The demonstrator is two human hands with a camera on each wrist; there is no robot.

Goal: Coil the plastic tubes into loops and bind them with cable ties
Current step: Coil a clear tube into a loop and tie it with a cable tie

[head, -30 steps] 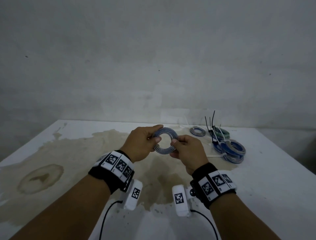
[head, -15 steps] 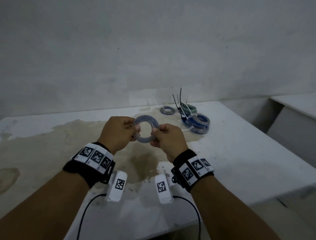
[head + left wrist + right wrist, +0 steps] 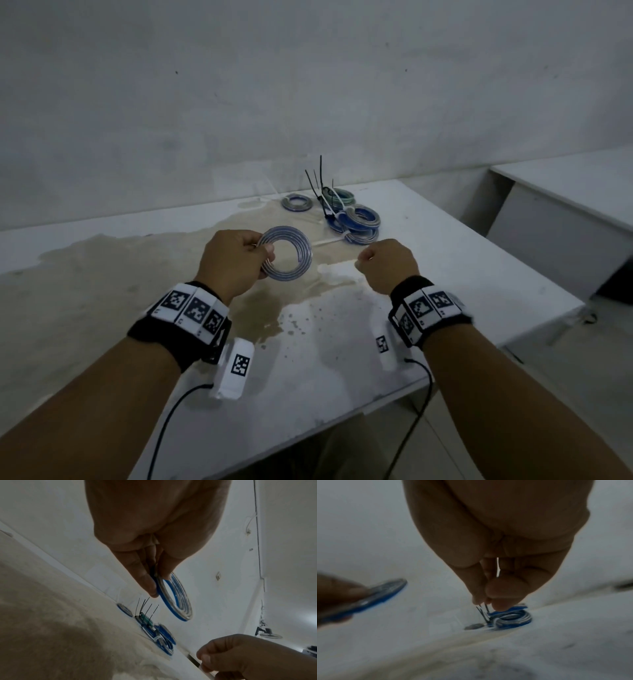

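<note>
A flat coil of clear and blue plastic tube [image 3: 287, 255] hangs upright above the table, and my left hand [image 3: 269, 255] pinches its left side between thumb and fingers. The left wrist view shows the same coil [image 3: 178, 601] in that pinch [image 3: 155, 582]. My right hand [image 3: 363, 262] floats to the right of the coil, apart from it, fingers curled into a loose fist. In the right wrist view its thumb lies against the curled fingers [image 3: 486, 599] with nothing seen between them. A white cable tie [image 3: 327, 242] lies on the table beyond both hands.
Several bound coils [image 3: 358, 222] with black tie ends [image 3: 320, 181] sticking up are heaped at the back near the wall, and one small coil [image 3: 296, 202] lies apart. The stained white table [image 3: 445, 274] ends at right; a second table [image 3: 565, 205] stands beyond.
My right hand has let go of the coil and moved away to the right. The left hand now holds the coil alone. The view has swung to the right.
</note>
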